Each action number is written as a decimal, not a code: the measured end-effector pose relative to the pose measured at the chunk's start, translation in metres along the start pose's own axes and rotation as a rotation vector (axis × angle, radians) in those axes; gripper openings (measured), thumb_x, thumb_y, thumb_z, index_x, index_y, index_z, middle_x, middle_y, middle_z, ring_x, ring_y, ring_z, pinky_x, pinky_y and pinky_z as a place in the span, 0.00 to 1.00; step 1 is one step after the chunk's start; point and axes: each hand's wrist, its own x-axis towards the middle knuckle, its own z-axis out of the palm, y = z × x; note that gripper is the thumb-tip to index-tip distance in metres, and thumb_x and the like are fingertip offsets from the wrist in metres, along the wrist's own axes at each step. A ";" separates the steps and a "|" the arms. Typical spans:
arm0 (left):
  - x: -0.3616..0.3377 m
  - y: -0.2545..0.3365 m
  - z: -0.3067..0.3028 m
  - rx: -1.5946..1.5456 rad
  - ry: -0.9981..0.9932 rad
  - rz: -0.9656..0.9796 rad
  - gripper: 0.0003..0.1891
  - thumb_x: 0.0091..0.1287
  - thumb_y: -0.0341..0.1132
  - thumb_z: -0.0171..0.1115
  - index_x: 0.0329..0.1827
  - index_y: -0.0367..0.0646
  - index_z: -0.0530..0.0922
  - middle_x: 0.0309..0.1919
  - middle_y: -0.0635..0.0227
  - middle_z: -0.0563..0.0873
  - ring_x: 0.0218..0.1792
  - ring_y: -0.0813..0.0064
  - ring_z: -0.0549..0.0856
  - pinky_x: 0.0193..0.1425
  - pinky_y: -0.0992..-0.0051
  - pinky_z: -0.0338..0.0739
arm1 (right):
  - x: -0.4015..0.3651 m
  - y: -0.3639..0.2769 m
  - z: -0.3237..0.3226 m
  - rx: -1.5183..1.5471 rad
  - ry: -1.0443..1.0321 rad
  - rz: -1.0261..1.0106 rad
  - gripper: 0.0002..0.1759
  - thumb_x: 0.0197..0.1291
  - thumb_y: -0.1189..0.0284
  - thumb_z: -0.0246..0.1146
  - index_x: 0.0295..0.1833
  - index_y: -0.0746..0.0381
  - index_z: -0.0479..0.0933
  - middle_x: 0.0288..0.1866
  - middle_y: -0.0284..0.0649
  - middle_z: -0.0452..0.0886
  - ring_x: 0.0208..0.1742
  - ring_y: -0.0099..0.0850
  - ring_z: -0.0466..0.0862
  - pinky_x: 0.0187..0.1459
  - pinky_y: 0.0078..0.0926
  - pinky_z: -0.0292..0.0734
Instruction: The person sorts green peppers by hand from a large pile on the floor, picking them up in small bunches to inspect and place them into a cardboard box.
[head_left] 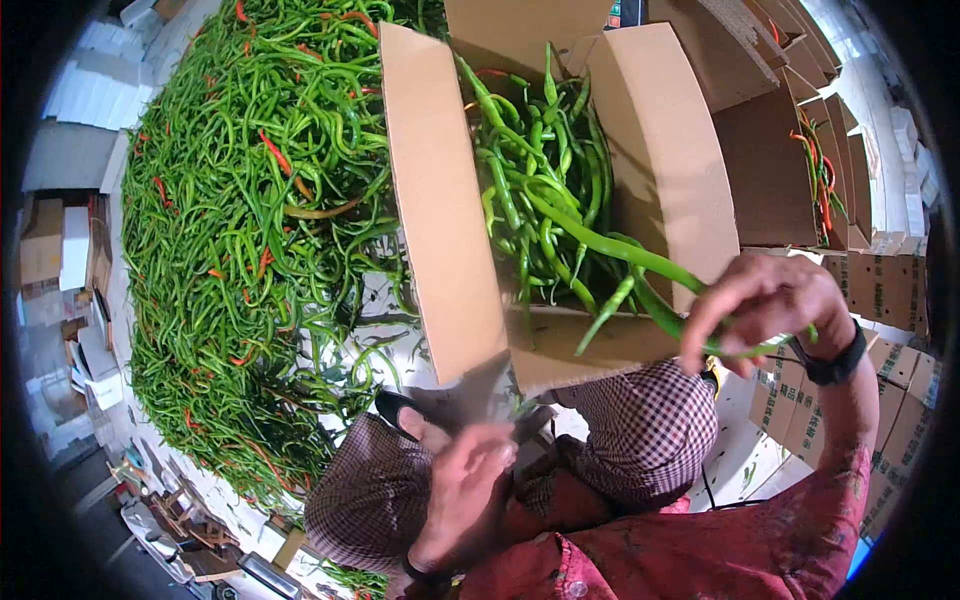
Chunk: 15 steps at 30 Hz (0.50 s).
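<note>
Right hand (768, 305) seemingly grips peppers (640, 255) by ends.

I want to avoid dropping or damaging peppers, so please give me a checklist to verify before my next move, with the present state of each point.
1. Right hand has hold of the long green peppers: ok.
2. Held peppers reach over the box: ok.
3. Box flaps folded outward, opening uncovered: ok.
4. Left hand at the box, ready to help: not ok; it is over the lap.
5. Bottom of the box sound: cannot tell; peppers inside hide it.
</note>
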 end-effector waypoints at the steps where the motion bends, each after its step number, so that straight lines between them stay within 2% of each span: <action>1: 0.001 0.000 0.000 0.011 -0.007 0.006 0.12 0.68 0.30 0.60 0.53 0.35 0.76 0.35 0.67 0.84 0.35 0.80 0.82 0.42 0.80 0.78 | -0.010 0.002 0.002 -0.010 -0.019 -0.113 0.16 0.64 0.75 0.58 0.55 0.70 0.77 0.45 0.42 0.84 0.27 0.22 0.82 0.26 0.17 0.76; 2: 0.001 0.000 0.000 0.021 -0.013 0.013 0.12 0.69 0.30 0.59 0.52 0.35 0.76 0.35 0.68 0.84 0.35 0.81 0.82 0.42 0.80 0.78 | -0.018 0.004 0.006 -0.021 -0.040 -0.225 0.16 0.63 0.75 0.58 0.53 0.73 0.77 0.44 0.45 0.84 0.26 0.23 0.83 0.25 0.18 0.77; 4: 0.001 0.002 0.001 0.031 -0.014 0.002 0.12 0.69 0.30 0.59 0.52 0.36 0.76 0.35 0.68 0.84 0.35 0.81 0.82 0.42 0.80 0.78 | -0.026 0.010 0.019 0.054 0.147 -0.507 0.16 0.59 0.74 0.61 0.48 0.77 0.78 0.38 0.52 0.84 0.22 0.27 0.82 0.21 0.21 0.77; 5: 0.001 0.003 0.001 0.042 -0.019 -0.004 0.12 0.69 0.31 0.59 0.52 0.36 0.76 0.35 0.68 0.84 0.35 0.81 0.82 0.42 0.80 0.78 | -0.033 0.002 0.024 0.190 0.263 -0.411 0.18 0.56 0.71 0.63 0.43 0.79 0.78 0.34 0.56 0.82 0.18 0.28 0.80 0.18 0.22 0.75; 6: 0.001 0.003 0.002 0.043 -0.017 -0.003 0.12 0.69 0.31 0.59 0.52 0.36 0.76 0.35 0.68 0.84 0.35 0.81 0.82 0.42 0.80 0.78 | -0.032 0.003 0.026 0.202 0.413 -0.413 0.20 0.52 0.67 0.63 0.40 0.77 0.78 0.32 0.57 0.81 0.16 0.28 0.78 0.15 0.21 0.73; 8: 0.000 0.002 0.004 0.001 -0.026 -0.017 0.13 0.69 0.32 0.59 0.52 0.36 0.76 0.35 0.67 0.84 0.35 0.81 0.82 0.42 0.80 0.78 | -0.022 -0.001 0.034 0.173 0.677 -0.480 0.20 0.52 0.65 0.62 0.38 0.75 0.77 0.32 0.55 0.81 0.15 0.26 0.78 0.16 0.19 0.73; 9: 0.000 0.002 0.004 0.005 -0.024 -0.021 0.13 0.69 0.32 0.59 0.52 0.36 0.76 0.35 0.67 0.84 0.35 0.81 0.82 0.42 0.80 0.78 | -0.015 -0.009 0.034 0.171 0.758 -0.429 0.20 0.50 0.64 0.63 0.38 0.73 0.76 0.32 0.52 0.81 0.16 0.25 0.77 0.17 0.18 0.73; 10: 0.001 0.001 0.004 0.011 -0.018 -0.002 0.13 0.69 0.32 0.59 0.53 0.36 0.76 0.35 0.67 0.84 0.35 0.80 0.82 0.42 0.79 0.78 | -0.011 -0.013 0.030 0.043 0.755 -0.385 0.21 0.56 0.64 0.61 0.48 0.70 0.76 0.34 0.48 0.82 0.19 0.24 0.79 0.22 0.18 0.75; 12: 0.002 0.001 0.006 0.017 -0.016 0.019 0.13 0.69 0.32 0.59 0.53 0.35 0.76 0.35 0.67 0.84 0.36 0.80 0.82 0.43 0.79 0.79 | 0.021 -0.008 0.031 -0.095 0.823 -0.189 0.22 0.62 0.63 0.59 0.59 0.62 0.73 0.32 0.48 0.82 0.22 0.29 0.80 0.29 0.25 0.78; 14: 0.004 0.002 0.007 -0.028 0.016 0.005 0.13 0.69 0.32 0.59 0.53 0.35 0.76 0.36 0.66 0.85 0.36 0.79 0.83 0.44 0.79 0.79 | 0.042 0.017 0.005 -0.962 0.554 0.202 0.33 0.60 0.66 0.63 0.70 0.58 0.63 0.34 0.51 0.82 0.28 0.38 0.84 0.36 0.32 0.81; 15: 0.005 0.003 0.006 -0.028 0.016 0.005 0.13 0.69 0.32 0.59 0.53 0.35 0.76 0.36 0.66 0.85 0.36 0.79 0.83 0.44 0.79 0.79 | 0.052 0.033 0.006 -1.182 0.613 0.153 0.30 0.60 0.66 0.62 0.69 0.57 0.66 0.35 0.52 0.83 0.32 0.44 0.84 0.37 0.38 0.79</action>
